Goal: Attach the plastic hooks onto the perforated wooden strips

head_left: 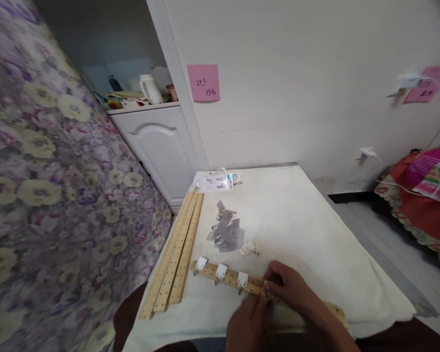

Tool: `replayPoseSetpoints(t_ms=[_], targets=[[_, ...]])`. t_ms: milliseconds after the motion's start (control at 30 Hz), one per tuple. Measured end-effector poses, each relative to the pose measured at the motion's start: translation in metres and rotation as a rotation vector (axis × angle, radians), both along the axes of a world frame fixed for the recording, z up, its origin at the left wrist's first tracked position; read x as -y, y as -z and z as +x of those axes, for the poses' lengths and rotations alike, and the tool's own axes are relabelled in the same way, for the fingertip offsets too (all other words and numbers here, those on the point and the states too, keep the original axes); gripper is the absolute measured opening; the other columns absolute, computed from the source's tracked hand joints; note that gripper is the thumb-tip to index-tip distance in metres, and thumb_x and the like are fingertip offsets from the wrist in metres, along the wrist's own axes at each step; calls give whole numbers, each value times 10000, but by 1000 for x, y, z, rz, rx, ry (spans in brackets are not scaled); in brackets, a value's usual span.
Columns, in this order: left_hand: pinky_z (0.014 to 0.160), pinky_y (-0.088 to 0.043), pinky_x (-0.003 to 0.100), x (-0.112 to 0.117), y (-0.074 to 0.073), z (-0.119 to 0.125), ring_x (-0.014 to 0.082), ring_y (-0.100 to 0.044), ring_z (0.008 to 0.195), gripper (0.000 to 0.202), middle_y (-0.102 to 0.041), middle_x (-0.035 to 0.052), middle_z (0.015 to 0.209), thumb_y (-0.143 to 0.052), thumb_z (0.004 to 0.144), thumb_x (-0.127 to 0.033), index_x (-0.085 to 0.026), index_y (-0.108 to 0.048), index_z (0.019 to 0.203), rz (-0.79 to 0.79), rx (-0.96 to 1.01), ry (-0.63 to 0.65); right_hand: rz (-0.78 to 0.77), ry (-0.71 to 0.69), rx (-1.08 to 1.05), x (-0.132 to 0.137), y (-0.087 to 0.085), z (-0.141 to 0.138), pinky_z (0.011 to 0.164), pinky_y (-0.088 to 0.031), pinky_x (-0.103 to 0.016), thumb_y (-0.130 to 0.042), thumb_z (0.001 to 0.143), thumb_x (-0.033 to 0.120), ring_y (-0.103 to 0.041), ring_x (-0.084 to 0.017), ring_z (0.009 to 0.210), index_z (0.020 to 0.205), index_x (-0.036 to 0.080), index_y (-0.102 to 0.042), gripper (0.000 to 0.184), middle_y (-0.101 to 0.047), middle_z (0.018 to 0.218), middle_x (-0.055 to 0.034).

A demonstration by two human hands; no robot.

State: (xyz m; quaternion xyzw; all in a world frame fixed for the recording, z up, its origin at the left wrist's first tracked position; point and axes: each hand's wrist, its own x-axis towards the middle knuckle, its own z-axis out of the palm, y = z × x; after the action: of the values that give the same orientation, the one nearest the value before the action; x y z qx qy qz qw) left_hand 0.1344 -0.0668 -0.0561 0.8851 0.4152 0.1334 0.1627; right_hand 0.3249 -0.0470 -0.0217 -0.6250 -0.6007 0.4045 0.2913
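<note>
A perforated wooden strip (232,278) lies crosswise near the table's front edge. Three white hooks (221,272) with metal ends sit along its left part. My right hand (288,286) is closed, its fingertips pinching another small white and metal hook at the strip's middle, mostly hidden by the fingers. From the near side, my left hand (247,318) has its fingers pressed together against the strip just below that hook. Beyond the strip lie a few loose white hooks (250,248) and a pile of small clear plastic packets (227,232).
Several longer perforated wooden strips (179,249) lie side by side along the left table edge. Clear packaging (214,182) rests at the far left corner of the cloth-covered table (278,210). A floral curtain (69,171) hangs at left; a wall (264,98) stands behind.
</note>
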Motion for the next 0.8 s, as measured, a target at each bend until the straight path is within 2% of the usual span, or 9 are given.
replayPoseSetpoints(t_ms=[200, 433, 533, 600, 700, 767, 800], targets=[[823, -526, 269, 1, -2, 2, 204, -642, 989, 525, -670, 66, 1128, -483, 813, -64, -290, -518, 1286, -17, 36, -32, 16, -5, 1, 1, -1, 0, 586, -343, -224, -603, 704, 220, -496, -125, 644, 776, 210, -622, 75, -573, 669, 35], [845, -518, 281, 1, 2, 4, 224, -624, 1044, 614, -651, 81, 1188, -473, 762, -24, -279, -496, 1320, -54, -26, -89, 47, -55, -62, 1, -1, -1, 630, -389, -239, -596, 713, 238, -542, -140, 698, 911, 207, -621, 202, -619, 766, 16], [822, -524, 278, 4, -2, 4, 228, -637, 1017, 604, -643, 86, 1203, -459, 751, -24, -264, -519, 1302, -91, -20, -133, 71, -59, -84, 2, 0, -1, 636, -397, -250, -582, 738, 265, -545, -148, 693, 910, 195, -614, 188, -608, 743, 10], [830, -522, 281, 4, -14, 0, 220, -635, 1007, 572, -642, 77, 1194, -458, 758, -40, -266, -536, 1278, -95, 64, -117, 97, -59, -97, 2, 2, -1, 639, -399, -256, -564, 759, 283, -545, -154, 693, 906, 186, -612, 182, -599, 731, 5], [881, -496, 289, -10, -49, -14, 196, -603, 1022, 452, -637, 74, 1137, -451, 819, -106, -251, -539, 1238, -39, 238, -87, 114, -56, -122, 2, 6, 1, 648, -403, -258, -546, 779, 305, -550, -161, 707, 918, 186, -612, 194, -600, 735, 0], [880, -485, 284, -34, -77, -27, 173, -587, 1000, 379, -612, 76, 1104, -409, 872, -145, -227, -515, 1226, -10, 267, -195, 102, -56, -126, 2, 8, 2, 644, -402, -256, -539, 786, 323, -552, -165, 710, 928, 190, -613, 207, -601, 731, -1], [884, -477, 278, -50, -89, -33, 169, -579, 1004, 397, -591, 81, 1128, -433, 857, -139, -209, -490, 1244, -1, 212, -241, 92, -52, -120, 2, 9, 2, 641, -400, -257, -535, 789, 331, -552, -166, 708, 930, 193, -614, 213, -601, 726, 0]])
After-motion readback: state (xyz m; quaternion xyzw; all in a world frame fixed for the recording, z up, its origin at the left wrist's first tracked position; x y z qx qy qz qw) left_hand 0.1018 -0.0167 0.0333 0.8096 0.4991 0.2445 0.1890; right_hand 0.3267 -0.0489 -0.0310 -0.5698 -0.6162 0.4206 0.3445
